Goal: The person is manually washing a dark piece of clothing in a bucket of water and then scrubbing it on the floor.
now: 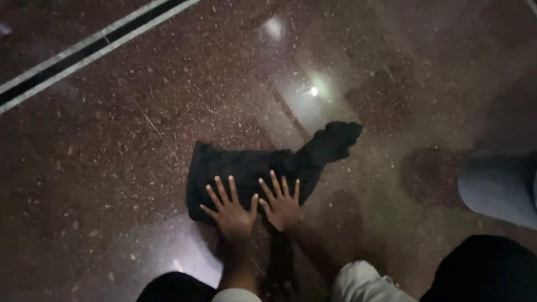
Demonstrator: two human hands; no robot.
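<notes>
Your left hand (230, 210) lies flat, fingers spread, gripping nothing, on the near edge of the dark cloth (251, 170) on the speckled floor (112, 168). Your right hand (281, 206) presses just beside it, likewise splayed. Step in hand: probably flattening, though dim light blurs the folds. Next needs even outward pressure.

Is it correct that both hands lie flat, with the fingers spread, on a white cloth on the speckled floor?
Not quite: the cloth is black, not white. The head view shows it. The left hand and the right hand do lie flat on it, with the fingers spread, and it rests on the speckled floor.
</notes>
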